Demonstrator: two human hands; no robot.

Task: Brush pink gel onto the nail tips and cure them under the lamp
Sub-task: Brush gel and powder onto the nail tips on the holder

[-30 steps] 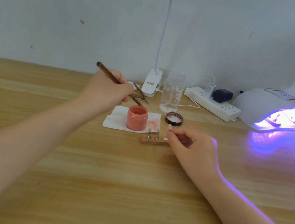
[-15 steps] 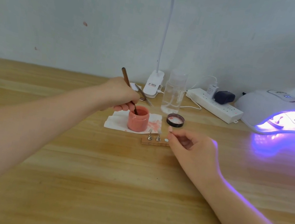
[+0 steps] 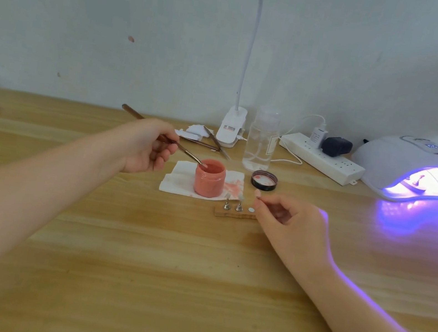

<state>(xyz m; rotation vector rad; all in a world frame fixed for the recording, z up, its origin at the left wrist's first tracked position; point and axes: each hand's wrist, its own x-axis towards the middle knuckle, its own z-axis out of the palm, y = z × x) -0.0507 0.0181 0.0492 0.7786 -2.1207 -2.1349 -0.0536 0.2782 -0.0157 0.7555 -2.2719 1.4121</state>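
Brush (image 3: pixel 177 144) tip now shallower in pink jar (image 3: pixel 209 178)

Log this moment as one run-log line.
left hand: brush tip in pink gel jar | right hand: holds nail tip | curing lamp: lit

I see a salmon-pink jar (image 3: pixel 209 178) at the tip of my brown-handled brush (image 3: pixel 159 134), on a white tissue (image 3: pixel 180 181) smeared pink. Black lid (image 3: pixel 264 180), pink-stained inside, just beyond my right-hand pinch. White lamp (image 3: pixel 405 166) glowing violet, casting purple on the tan wood-grain table (image 3: pixel 189 292).
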